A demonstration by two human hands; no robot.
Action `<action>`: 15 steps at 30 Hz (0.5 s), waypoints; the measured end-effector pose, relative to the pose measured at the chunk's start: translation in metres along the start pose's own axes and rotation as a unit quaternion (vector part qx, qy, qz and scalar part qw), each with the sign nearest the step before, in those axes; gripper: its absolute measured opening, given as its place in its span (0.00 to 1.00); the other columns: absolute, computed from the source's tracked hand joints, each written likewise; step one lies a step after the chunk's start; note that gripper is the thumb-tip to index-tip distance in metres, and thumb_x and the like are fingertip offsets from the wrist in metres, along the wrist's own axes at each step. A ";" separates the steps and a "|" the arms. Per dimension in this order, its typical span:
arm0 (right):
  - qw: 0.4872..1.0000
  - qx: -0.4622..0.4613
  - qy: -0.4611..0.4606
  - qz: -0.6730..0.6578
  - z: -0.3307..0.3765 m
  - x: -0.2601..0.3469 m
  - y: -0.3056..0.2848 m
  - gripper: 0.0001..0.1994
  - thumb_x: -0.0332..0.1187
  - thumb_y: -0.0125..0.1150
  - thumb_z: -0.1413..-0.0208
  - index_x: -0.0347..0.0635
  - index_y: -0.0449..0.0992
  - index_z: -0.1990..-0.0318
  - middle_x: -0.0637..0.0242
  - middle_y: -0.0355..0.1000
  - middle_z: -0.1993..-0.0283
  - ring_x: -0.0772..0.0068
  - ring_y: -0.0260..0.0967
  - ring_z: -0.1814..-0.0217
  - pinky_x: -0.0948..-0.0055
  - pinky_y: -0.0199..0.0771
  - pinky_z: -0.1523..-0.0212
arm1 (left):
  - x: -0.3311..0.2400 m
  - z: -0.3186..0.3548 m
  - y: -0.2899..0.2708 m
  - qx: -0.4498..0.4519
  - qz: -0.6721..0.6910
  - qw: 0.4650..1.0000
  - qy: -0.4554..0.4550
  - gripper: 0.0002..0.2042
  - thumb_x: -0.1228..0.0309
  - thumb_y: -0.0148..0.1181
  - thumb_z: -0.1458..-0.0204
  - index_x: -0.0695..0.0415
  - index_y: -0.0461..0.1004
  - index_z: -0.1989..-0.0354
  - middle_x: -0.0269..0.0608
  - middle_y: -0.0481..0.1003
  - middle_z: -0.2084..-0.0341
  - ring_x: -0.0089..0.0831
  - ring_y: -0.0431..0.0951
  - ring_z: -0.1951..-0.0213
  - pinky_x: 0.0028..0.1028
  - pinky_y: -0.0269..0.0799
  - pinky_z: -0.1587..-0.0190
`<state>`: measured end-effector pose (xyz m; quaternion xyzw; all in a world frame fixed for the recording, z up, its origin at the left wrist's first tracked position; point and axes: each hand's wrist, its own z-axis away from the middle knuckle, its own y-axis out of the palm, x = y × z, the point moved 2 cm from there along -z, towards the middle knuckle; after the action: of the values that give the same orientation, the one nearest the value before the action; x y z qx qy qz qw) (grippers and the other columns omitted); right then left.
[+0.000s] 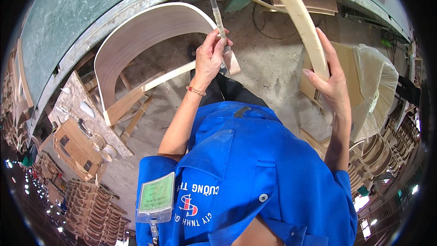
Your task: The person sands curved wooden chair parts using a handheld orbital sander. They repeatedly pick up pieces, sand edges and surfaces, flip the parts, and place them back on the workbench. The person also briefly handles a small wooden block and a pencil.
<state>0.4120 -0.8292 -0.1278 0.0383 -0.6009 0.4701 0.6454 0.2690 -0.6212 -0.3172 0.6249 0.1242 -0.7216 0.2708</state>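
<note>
Just one brush (pixel 217 11) (left), one slat (pixel 302 23).

Curved wood strip and a brush, both held up

The wood strip (pixel 302 23) is pale, smooth and bent in a gentle arc (bare, unfinished wood by the look of it); it rises tilted from the right hand (pixel 334 89), whose fingers lie flat along its lower end. The brush (pixel 217 11) has a thin, stained handle pointing up and a light wooden block at its bottom, pinched in the left hand (pixel 210 59).
</note>
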 end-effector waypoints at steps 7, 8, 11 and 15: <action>0.996 0.075 -0.019 0.048 -0.016 0.042 0.007 0.41 0.23 0.63 0.60 0.51 0.60 0.32 0.67 0.61 0.32 0.67 0.60 0.33 0.65 0.57 0.34 | 0.001 -0.003 -0.004 0.004 0.113 0.993 -0.043 0.12 0.70 0.49 0.37 0.58 0.68 0.47 0.34 0.76 0.69 0.20 0.76 0.64 0.21 0.71 0.62; 0.995 0.080 -0.022 0.049 -0.016 0.043 0.009 0.41 0.22 0.63 0.61 0.52 0.60 0.32 0.67 0.61 0.32 0.67 0.60 0.33 0.65 0.58 0.34 | 0.000 -0.003 -0.004 0.003 0.113 0.993 -0.044 0.12 0.70 0.48 0.37 0.58 0.68 0.47 0.34 0.76 0.69 0.20 0.76 0.64 0.21 0.71 0.62; 0.994 0.090 -0.027 0.054 -0.016 0.044 0.014 0.42 0.20 0.65 0.62 0.51 0.60 0.33 0.67 0.61 0.32 0.66 0.60 0.33 0.66 0.58 0.34 | -0.001 -0.004 -0.005 0.011 0.099 0.993 -0.060 0.12 0.70 0.48 0.37 0.58 0.68 0.47 0.34 0.76 0.68 0.19 0.76 0.64 0.20 0.70 0.62; 0.993 0.096 -0.018 0.066 -0.015 0.043 0.015 0.43 0.20 0.66 0.62 0.51 0.60 0.33 0.66 0.61 0.32 0.66 0.60 0.32 0.66 0.58 0.33 | -0.001 -0.005 -0.006 0.025 0.093 0.994 -0.058 0.13 0.70 0.48 0.37 0.58 0.67 0.46 0.35 0.76 0.67 0.22 0.76 0.62 0.23 0.72 0.60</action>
<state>0.4060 -0.7873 -0.1046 0.0685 -0.5659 0.5665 0.5951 0.2704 -0.6136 -0.3186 0.5978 0.0318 -0.7310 0.3275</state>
